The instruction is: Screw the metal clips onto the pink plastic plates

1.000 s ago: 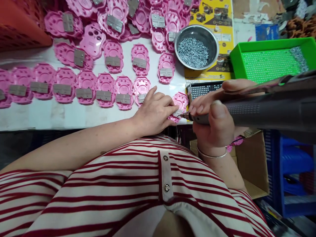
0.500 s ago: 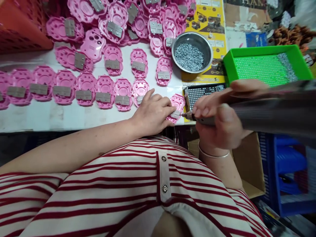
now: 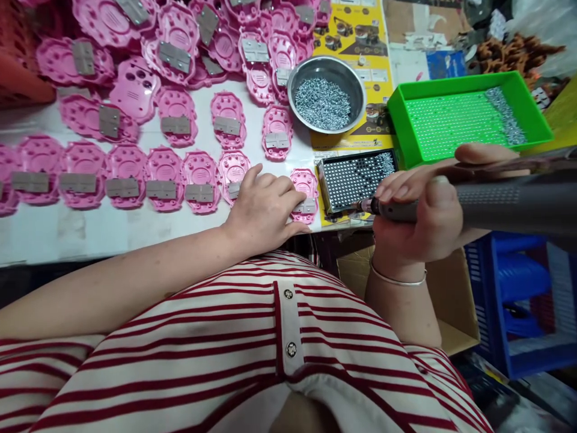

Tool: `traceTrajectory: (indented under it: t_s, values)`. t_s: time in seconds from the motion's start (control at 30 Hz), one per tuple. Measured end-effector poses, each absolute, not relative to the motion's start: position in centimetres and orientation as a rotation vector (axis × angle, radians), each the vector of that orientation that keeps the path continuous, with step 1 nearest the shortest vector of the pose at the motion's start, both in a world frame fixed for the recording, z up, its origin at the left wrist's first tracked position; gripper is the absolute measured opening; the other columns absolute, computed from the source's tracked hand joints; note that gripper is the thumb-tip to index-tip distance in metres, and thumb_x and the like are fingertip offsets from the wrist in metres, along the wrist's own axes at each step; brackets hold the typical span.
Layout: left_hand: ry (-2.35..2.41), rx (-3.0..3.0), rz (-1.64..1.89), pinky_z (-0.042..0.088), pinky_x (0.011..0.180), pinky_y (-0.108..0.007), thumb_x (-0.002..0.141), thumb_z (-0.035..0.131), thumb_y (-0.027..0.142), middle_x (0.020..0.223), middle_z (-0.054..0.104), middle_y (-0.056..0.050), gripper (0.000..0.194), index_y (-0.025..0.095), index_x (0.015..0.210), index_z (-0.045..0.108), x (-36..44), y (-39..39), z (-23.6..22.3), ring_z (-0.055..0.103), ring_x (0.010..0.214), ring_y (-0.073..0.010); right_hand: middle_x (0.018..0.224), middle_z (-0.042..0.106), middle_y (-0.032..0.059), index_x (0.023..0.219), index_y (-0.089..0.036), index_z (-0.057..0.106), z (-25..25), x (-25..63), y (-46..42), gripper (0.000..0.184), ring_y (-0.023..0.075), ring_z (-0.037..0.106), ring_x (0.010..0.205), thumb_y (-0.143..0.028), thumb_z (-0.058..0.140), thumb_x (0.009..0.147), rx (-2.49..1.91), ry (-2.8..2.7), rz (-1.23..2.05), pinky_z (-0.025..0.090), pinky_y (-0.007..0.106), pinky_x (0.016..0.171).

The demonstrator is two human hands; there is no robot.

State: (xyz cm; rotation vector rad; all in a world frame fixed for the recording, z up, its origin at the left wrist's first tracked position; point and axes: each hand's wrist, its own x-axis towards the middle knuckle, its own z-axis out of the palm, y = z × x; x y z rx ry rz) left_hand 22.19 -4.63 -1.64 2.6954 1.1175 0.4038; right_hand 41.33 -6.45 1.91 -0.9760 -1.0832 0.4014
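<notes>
My left hand (image 3: 265, 207) grips the left edge of a pink plastic cover (image 3: 305, 180) that lies on the white table. A grey metal plate (image 3: 305, 206) sits across the lower part of this cover. In my right hand (image 3: 424, 219) is a dark grey electric screwdriver (image 3: 496, 204), held level with its bit pointing left. The bit's tip is over the near edge of a small black-framed screw tray (image 3: 356, 180), whose perforated top holds screws. Whether a screw sits on the tip is too small to tell.
A metal bowl of screws (image 3: 327, 96) stands behind the tray. A green tray (image 3: 469, 114) with screws is at the right. Several pink covers with plates form a row (image 3: 81, 174) at left, more are heaped behind. A red basket (image 3: 22, 60) borders them.
My right hand has drawn the screwdriver right, off the metal plate and over to the screw tray. My left hand stays on the pink cover. The whole view has shifted slightly.
</notes>
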Motion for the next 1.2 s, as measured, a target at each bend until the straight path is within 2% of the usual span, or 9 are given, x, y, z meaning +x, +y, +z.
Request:
traceTrajectory:
  t_s: [0.1, 0.23, 0.37, 0.5, 0.6, 0.73, 1.03, 1.2]
  values:
    - [1.115, 2.691, 0.412, 0.034, 0.107, -0.059, 0.079, 0.074, 0.055, 0.100, 0.067, -0.009, 0.048, 0.018, 0.109, 0.072, 22.1, -4.7, -1.7, 0.058, 0.096, -0.0303, 0.056, 0.046, -0.0069, 0.097, -0.032, 0.066, 1.1, 41.2, -6.0, 0.024, 0.0079, 0.043, 0.040, -0.036, 0.070, 0.074, -0.827, -1.103, 0.206, 0.038, 0.026, 0.037]
    - [1.117, 2.690, 0.421, 0.033, 0.108, -0.059, 0.080, 0.073, 0.054, 0.101, 0.067, -0.009, 0.046, 0.019, 0.110, 0.072, 22.0, -4.8, -1.6, 0.057, 0.097, -0.0300, 0.054, 0.040, -0.0070, 0.099, -0.032, 0.067, 0.7, 40.6, -6.0, 0.024, 0.0083, 0.042, 0.039, -0.034, 0.070, 0.075, -0.808, -1.068, 0.229, 0.038, 0.026, 0.036]
    - [1.119, 2.687, 0.413, 0.031, 0.109, -0.060, 0.083, 0.070, 0.053, 0.102, 0.066, -0.009, 0.045, 0.019, 0.111, 0.071, 21.9, -4.9, -1.5, 0.057, 0.097, -0.0300, 0.058, 0.044, -0.0054, 0.097, -0.032, 0.067, 0.9, 40.3, -6.5, 0.023, 0.0100, 0.044, 0.043, -0.030, 0.069, 0.074, -0.861, -1.036, 0.269, 0.040, 0.028, 0.041]
    - [1.124, 2.666, 0.385, 0.029, 0.111, -0.061, 0.085, 0.069, 0.049, 0.103, 0.066, -0.009, 0.042, 0.019, 0.114, 0.071, 21.9, -5.0, -1.4, 0.056, 0.099, -0.0300, 0.065, 0.047, -0.0044, 0.097, -0.033, 0.065, 0.9, 40.2, -6.7, 0.021, 0.0095, 0.042, 0.043, -0.032, 0.068, 0.076, -0.898, -1.034, 0.255, 0.040, 0.029, 0.042]
    - [1.113, 2.636, 0.364, 0.028, 0.112, -0.062, 0.088, 0.064, 0.046, 0.106, 0.067, -0.010, 0.040, 0.019, 0.117, 0.070, 21.8, -5.0, -1.2, 0.056, 0.100, -0.0300, 0.070, 0.050, -0.0036, 0.098, -0.033, 0.064, 0.8, 40.3, -6.7, 0.021, 0.0093, 0.045, 0.046, -0.031, 0.067, 0.077, -0.909, -1.044, 0.258, 0.041, 0.029, 0.044]
    - [1.103, 2.622, 0.363, 0.027, 0.112, -0.063, 0.090, 0.061, 0.044, 0.107, 0.067, -0.010, 0.038, 0.019, 0.118, 0.070, 21.8, -5.0, -1.1, 0.057, 0.100, -0.0300, 0.066, 0.048, -0.0037, 0.098, -0.033, 0.065, 0.8, 40.2, -6.8, 0.022, 0.0105, 0.048, 0.047, -0.030, 0.067, 0.077, -0.900, -1.047, 0.247, 0.043, 0.030, 0.046]
    - [1.097, 2.639, 0.375, 0.027, 0.112, -0.063, 0.089, 0.064, 0.043, 0.107, 0.067, -0.009, 0.038, 0.019, 0.118, 0.069, 21.7, -4.9, -1.3, 0.057, 0.101, -0.0303, 0.057, 0.043, -0.0054, 0.096, -0.033, 0.067, 1.0, 40.1, -6.7, 0.021, 0.0121, 0.047, 0.044, -0.030, 0.067, 0.075, -0.908, -1.029, 0.235, 0.040, 0.030, 0.045]
    - [1.096, 2.619, 0.392, 0.027, 0.112, -0.063, 0.088, 0.066, 0.044, 0.106, 0.067, -0.009, 0.039, 0.019, 0.118, 0.069, 21.7, -4.9, -1.5, 0.057, 0.101, -0.0302, 0.061, 0.041, -0.0051, 0.099, -0.039, 0.063, 1.1, 40.7, -7.0, 0.024, 0.0114, 0.044, 0.047, -0.039, 0.069, 0.076, -0.970, -1.049, 0.318, 0.040, 0.031, 0.047]
